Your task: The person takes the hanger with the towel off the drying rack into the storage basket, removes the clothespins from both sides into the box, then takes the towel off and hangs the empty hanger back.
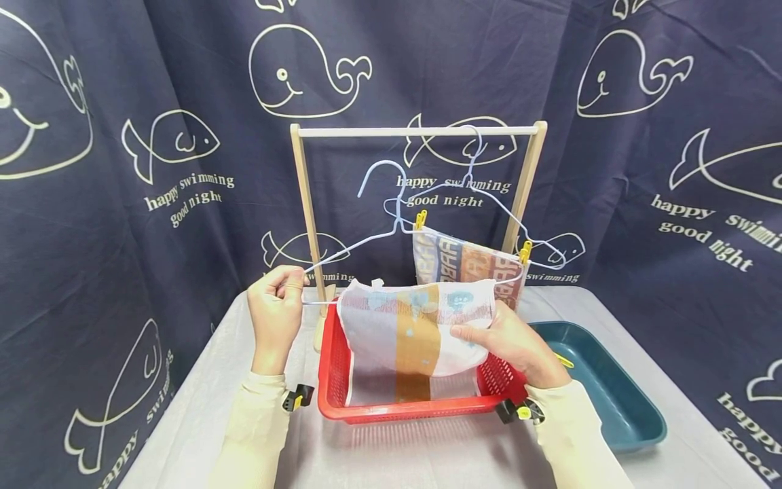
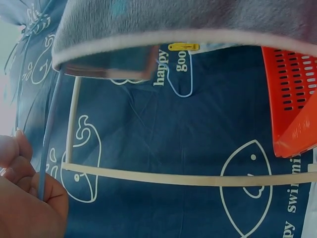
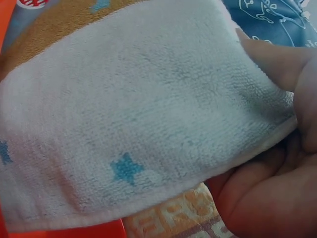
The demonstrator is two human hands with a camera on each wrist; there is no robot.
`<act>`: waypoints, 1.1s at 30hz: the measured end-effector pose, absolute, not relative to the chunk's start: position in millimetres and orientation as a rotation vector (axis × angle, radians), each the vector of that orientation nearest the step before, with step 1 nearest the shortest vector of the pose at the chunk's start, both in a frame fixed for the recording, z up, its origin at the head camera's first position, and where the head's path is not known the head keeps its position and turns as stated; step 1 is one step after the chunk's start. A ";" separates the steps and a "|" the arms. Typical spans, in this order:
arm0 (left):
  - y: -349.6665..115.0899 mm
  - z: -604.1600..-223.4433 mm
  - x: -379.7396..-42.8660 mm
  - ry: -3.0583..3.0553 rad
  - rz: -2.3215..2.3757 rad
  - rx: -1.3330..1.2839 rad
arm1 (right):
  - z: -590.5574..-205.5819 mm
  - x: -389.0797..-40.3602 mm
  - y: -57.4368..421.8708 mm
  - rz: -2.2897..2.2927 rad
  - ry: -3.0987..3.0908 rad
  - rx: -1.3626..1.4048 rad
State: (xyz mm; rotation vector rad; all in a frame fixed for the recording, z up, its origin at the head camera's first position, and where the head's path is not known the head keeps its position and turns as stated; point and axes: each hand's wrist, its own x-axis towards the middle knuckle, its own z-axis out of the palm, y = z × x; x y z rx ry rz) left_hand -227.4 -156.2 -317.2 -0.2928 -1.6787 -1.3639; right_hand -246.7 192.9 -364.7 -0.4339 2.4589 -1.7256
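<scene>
My left hand (image 1: 277,309) grips the left end of a light blue wire hanger (image 1: 366,241), whose hook points up and is off the rack. A small white towel (image 1: 421,326) with a tan stripe and blue stars is draped over the hanger's lower bar. At the towel's right edge, my right hand (image 1: 519,339) pinches the cloth, its thumb in front. The right wrist view shows the thumb (image 3: 277,62) on one face of the towel and the other fingers below the edge. The towel's lower part hangs over a red basket (image 1: 421,412).
Behind stands a wooden rack (image 1: 421,132), carrying a second hanger (image 1: 470,180) on its bar. A patterned towel (image 1: 452,258) hangs there by yellow clips (image 1: 525,252). To the right, a teal tray (image 1: 635,407) holds a yellow item (image 1: 565,361). A dark curtain surrounds the table.
</scene>
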 end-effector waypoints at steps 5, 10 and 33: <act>-158.8 -317.5 -227.7 -1.667 -1.368 -0.275 | -366.1 -248.5 193.0 -1.650 2.472 -0.459; -159.1 -315.2 -226.2 -1.669 -1.376 -0.275 | -370.2 -255.0 193.3 -1.560 2.516 -0.525; -154.9 -312.7 -224.8 -1.691 -1.373 -0.302 | -364.8 -251.4 201.4 -1.110 2.759 -0.657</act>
